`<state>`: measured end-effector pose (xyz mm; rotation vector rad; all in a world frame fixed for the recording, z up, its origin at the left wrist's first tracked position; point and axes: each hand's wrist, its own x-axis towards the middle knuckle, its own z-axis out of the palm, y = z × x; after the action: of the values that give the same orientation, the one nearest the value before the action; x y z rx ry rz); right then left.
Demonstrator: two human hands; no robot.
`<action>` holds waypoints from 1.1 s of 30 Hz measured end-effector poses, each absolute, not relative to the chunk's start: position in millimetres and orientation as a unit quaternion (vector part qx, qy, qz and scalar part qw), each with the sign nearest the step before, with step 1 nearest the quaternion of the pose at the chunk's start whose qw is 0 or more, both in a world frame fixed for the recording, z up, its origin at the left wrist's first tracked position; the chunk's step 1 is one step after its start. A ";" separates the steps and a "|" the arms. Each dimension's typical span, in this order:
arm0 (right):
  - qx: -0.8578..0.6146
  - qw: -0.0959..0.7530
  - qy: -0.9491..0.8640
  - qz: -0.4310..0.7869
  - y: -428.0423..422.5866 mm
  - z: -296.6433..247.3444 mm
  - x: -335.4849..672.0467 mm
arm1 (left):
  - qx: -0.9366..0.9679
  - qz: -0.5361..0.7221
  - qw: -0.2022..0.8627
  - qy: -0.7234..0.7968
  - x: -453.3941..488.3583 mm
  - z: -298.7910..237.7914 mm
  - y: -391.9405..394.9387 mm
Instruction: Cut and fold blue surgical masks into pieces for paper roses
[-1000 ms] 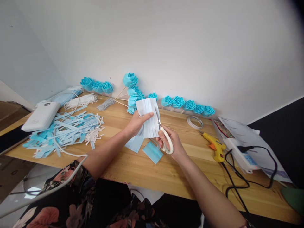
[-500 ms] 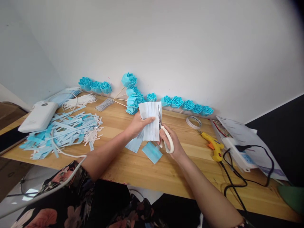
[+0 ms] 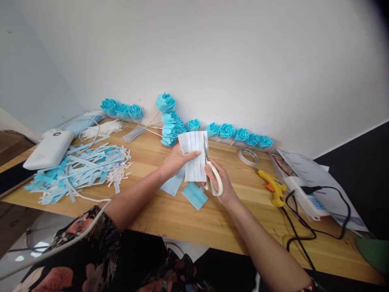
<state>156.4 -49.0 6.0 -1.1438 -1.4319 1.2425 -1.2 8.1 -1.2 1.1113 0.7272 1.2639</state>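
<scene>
My left hand (image 3: 178,161) grips a pleated pale face mask (image 3: 193,166) by its left side, thumb lying across the front. In my right hand (image 3: 224,182) are scissors with white handles (image 3: 217,178); their blades run upright along the mask's right edge. A narrow strip at that edge still hangs on at the top. Below the mask, a blue rectangular piece of mask fabric (image 3: 195,196) lies on the wooden table (image 3: 152,217). Another pale blue piece (image 3: 173,185) rests partly under my left hand.
Cut strips (image 3: 82,166) heap at the left beside a white power bank (image 3: 50,150). Blue fabric flowers (image 3: 226,131) line the wall. On the right lie a tape roll (image 3: 247,156), a yellow glue gun (image 3: 275,188) with its black cord, and a white power strip (image 3: 306,198).
The mask has shifted slightly right and down in my left hand. The scissor blades look a little more closed along its right edge.
</scene>
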 end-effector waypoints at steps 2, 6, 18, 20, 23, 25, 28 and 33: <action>-0.460 0.449 -0.577 0.503 -48.6 5.2 156.7 | 0.478 0.548 0.610 0.314 -0.9 -1.0 8.1; -0.461 0.449 -0.579 0.501 -48.0 3.4 157.4 | 0.474 0.549 0.611 0.316 -0.3 0.0 7.1; -0.462 0.450 -0.566 0.514 -45.6 -3.3 158.3 | 0.476 0.545 0.610 0.322 -0.6 0.4 6.0; -0.462 0.450 -0.564 0.515 -45.5 -3.7 158.2 | 0.476 0.546 0.609 0.323 -0.4 0.5 6.0; -0.465 0.449 -0.565 0.513 -44.9 -4.6 158.4 | 0.479 0.547 0.605 0.324 0.3 0.6 5.9; -0.469 0.447 -0.567 0.508 -44.4 -5.7 158.7 | 0.482 0.546 0.602 0.328 0.5 1.2 5.8; -0.472 0.444 -0.570 0.505 -44.1 -7.0 159.0 | 0.481 0.556 0.590 0.334 -1.0 3.3 7.1; -0.464 0.427 -0.583 0.512 -46.3 -4.5 158.2 | 0.472 0.604 0.561 0.313 -7.2 6.7 12.8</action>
<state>158.2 -46.3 -4.5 -1.1589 -1.4567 1.2790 -7.2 12.8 6.7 1.1130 0.7373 1.4233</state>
